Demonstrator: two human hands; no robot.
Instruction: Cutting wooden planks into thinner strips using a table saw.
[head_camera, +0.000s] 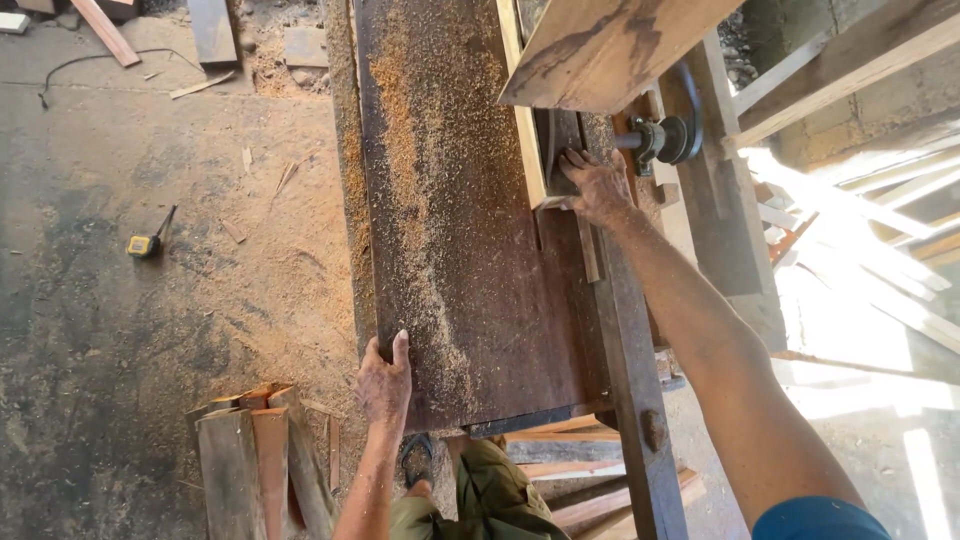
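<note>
A wide dark wooden slab (470, 230), dusted with sawdust, lies lengthwise on a wooden frame in front of me. My left hand (384, 380) grips its near left corner, thumb on top. My right hand (598, 186) reaches to the right side and presses on a pale wooden strip (528, 130) and dark part next to a metal shaft with a round wheel (672, 138). A thick plank (610, 45) juts over the top of the slab.
A yellow tape measure (146, 243) lies on the sawdust-covered concrete floor at left. Short wood offcuts (260, 465) stand bundled at lower left. Timber beams (720, 190) and sunlit boards crowd the right. Scrap wood lies at the top left.
</note>
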